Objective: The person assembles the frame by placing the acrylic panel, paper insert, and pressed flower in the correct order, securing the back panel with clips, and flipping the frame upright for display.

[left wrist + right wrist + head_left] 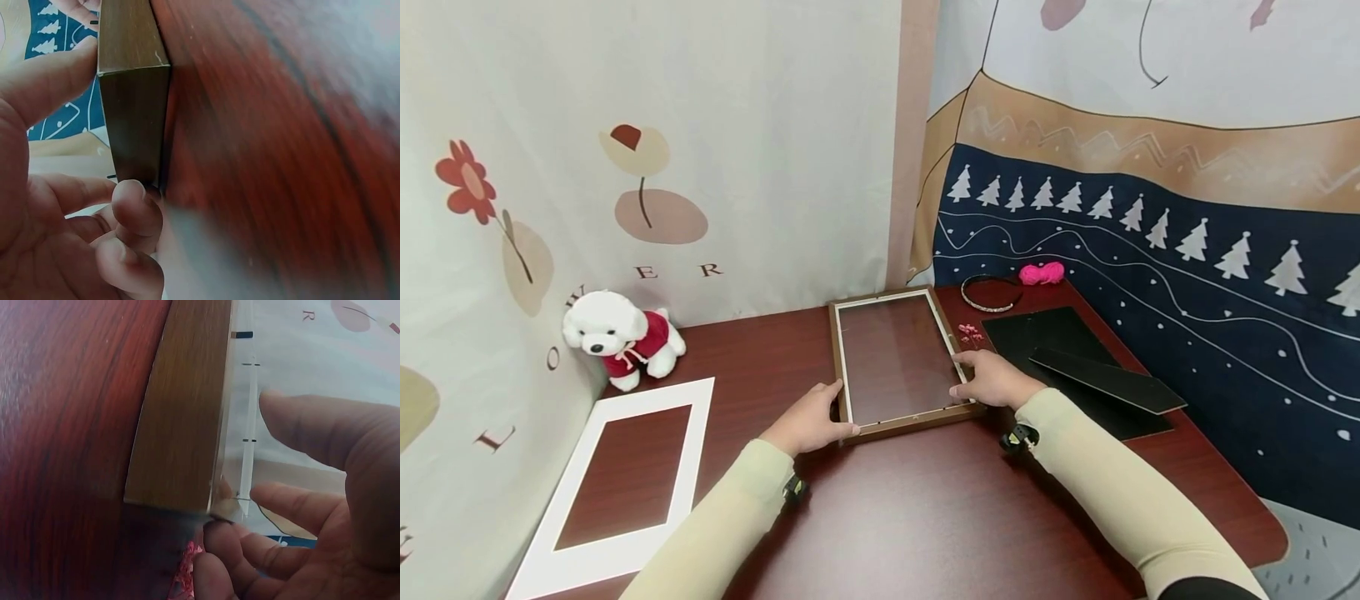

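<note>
A brown picture frame [887, 431] lies flat on the table, its back side up, with a clear pane [895, 358] and a white inner edge. At its near left corner my left hand [808, 421] grips it, the thumb on the front edge and fingers along the left side. My right hand [996, 379] is at the near right corner, its thumb over the pane and index finger at the right edge. In the right wrist view, other fingers [219, 540] curl beside the corner of the frame [181, 425]; the thumb looks raised.
On the left lie a white mat board [700, 442] and a plush dog [625, 333]. Rightward are a black backing board [1045, 333], a folded black stand piece [1105, 379], pink flowers [970, 335], a headband [988, 308] and pink yarn [1042, 273]. Curtains border the table [880, 517].
</note>
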`<state>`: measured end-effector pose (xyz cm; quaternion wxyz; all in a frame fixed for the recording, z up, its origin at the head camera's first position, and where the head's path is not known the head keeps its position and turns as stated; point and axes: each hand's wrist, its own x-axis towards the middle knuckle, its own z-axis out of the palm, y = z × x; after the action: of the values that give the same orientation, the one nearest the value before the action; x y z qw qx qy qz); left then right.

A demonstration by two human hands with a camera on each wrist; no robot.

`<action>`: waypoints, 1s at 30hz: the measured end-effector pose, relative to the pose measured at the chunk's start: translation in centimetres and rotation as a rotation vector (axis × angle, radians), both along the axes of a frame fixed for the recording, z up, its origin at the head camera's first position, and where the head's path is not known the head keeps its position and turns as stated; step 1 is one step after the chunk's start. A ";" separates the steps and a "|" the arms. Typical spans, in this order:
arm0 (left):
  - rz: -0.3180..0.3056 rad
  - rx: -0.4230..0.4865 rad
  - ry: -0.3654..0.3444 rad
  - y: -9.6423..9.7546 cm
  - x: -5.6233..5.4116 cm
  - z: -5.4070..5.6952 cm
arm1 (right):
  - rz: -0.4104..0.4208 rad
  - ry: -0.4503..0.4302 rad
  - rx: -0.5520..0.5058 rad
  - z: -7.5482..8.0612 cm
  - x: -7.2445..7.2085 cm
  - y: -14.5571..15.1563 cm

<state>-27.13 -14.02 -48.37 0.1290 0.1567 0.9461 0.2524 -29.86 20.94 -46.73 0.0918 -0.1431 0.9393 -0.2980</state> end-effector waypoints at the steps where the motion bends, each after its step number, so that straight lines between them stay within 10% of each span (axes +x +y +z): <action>1: 0.001 -0.003 0.000 -0.2 0.1 0.1 | 0.013 0.003 -0.004 -0.1 0.0 0.0; 20: 0.039 0.043 -0.036 -2.9 1.1 0.3 | 0.110 0.002 0.043 -0.4 0.3 -1.3; 30: 0.048 0.127 0.072 -5.9 1.6 0.7 | 0.125 -0.041 -0.011 -0.5 -0.3 -0.6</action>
<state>-25.54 -19.96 -47.72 0.0786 0.1508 0.9357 0.3092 -30.15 20.33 -47.25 0.1285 -0.1957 0.9248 -0.2999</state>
